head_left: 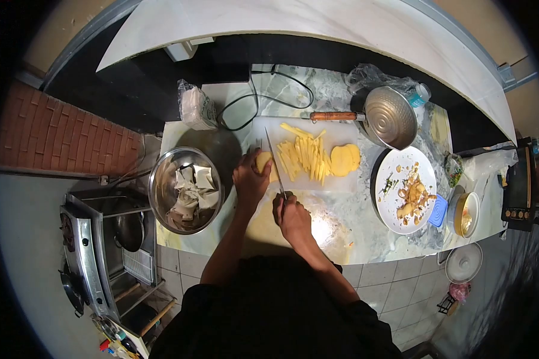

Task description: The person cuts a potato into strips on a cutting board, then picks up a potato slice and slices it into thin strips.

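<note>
My right hand (pixel 294 220) is closed around the handle of a kitchen knife (pixel 275 157), whose blade points away from me over the white cutting board (pixel 348 184). Just left of the blade, the fingers of my left hand (pixel 251 179) grip a piece of peeled potato (pixel 263 160) against the board. A pile of cut potato sticks (pixel 308 152) lies right of the knife. Beyond it, at the board's right side, several potato slices (pixel 345 160) overlap in a stack.
On the left stands a steel bowl (pixel 154 190) with pale pieces inside. A wooden-handled saucepan (pixel 390 118) sits behind the board, near a black cord (pixel 310 96) and a wrapped tissue pack (pixel 197 107). A white plate (pixel 395 206) of peelings is at right; a stove (pixel 90 251) stands lower left.
</note>
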Available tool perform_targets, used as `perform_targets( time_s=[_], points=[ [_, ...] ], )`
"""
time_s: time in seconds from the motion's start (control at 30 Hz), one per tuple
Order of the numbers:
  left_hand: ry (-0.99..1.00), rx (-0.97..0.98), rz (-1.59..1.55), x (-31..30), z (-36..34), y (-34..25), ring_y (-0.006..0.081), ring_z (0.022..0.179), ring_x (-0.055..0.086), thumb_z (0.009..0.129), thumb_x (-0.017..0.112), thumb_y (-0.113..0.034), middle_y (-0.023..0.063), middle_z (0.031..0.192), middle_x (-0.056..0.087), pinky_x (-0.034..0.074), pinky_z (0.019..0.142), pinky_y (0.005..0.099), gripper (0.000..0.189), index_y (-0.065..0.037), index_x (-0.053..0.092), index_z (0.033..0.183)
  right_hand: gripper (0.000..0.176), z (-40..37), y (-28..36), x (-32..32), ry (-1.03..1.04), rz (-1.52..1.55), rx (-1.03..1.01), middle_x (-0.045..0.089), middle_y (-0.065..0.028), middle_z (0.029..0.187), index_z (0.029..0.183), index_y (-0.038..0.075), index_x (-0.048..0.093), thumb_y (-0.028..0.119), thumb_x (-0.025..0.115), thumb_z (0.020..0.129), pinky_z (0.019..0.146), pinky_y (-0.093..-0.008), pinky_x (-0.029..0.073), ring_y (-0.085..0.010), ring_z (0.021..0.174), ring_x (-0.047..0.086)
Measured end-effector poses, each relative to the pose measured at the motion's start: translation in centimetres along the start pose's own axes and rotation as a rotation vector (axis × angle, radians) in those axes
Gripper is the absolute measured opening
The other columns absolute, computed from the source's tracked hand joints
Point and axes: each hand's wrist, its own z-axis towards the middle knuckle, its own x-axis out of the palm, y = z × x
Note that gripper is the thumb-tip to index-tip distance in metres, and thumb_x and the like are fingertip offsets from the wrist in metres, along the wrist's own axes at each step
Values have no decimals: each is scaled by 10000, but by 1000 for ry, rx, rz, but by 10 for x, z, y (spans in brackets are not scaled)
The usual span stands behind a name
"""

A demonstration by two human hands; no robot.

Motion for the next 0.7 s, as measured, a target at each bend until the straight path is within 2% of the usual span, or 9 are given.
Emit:
perform_targets(
  time_s=[0.1,0.17,0.27,0.3,0.37,0.47,0.7],
  points=[
    [17,-10,-12,0,-1,1,292,667,581,717,746,-219,113,814,599,470,631,407,355,-71,644,1024,279,-3,0,4,-31,-22,-20,607,-247,683,909,-22,495,247,433,952,580,-490,509,-416,644,625],
    [-17,-3,16,4,-3,5,240,637,570,712,766,-245,65,773,583,459,638,374,384,-115,643,1052,272,-3,1,4,-35,-30,-18,609,-242,681,907,-17,492,246,436,952,569,-486,510,-412,638,625],
    [-33,27,24,4,-3,5,236,646,565,710,765,-241,66,776,579,456,656,380,390,-118,644,1059,262,-3,0,5,-49,-51,-25,611,-233,678,901,-7,486,246,441,952,553,-480,512,-403,631,626],
    [-32,28,24,4,-3,4,236,646,565,710,765,-241,66,776,579,456,656,380,390,-118,644,1059,260,-3,0,5,-59,-66,-34,611,-228,675,898,-4,483,247,443,952,549,-479,512,-399,629,627],
    [-45,59,34,4,-3,4,300,701,593,708,747,-198,111,852,612,476,653,406,364,-81,638,1035,260,-3,0,5,-57,-70,-29,611,-226,673,897,-2,483,249,444,952,546,-476,512,-397,628,628],
    [23,-47,-20,2,-1,1,312,724,601,711,745,-197,119,869,618,479,670,408,352,-77,640,1025,262,-3,1,4,-60,-79,-27,610,-222,668,892,1,482,253,444,953,543,-474,512,-394,627,629],
    [-8,-2,-8,0,-1,-2,316,748,608,716,745,-194,126,883,622,481,680,413,336,-72,640,1011,294,-2,-3,7,-44,-77,-21,610,-223,667,880,-14,477,267,439,954,557,-474,514,-399,639,632]
  ],
)
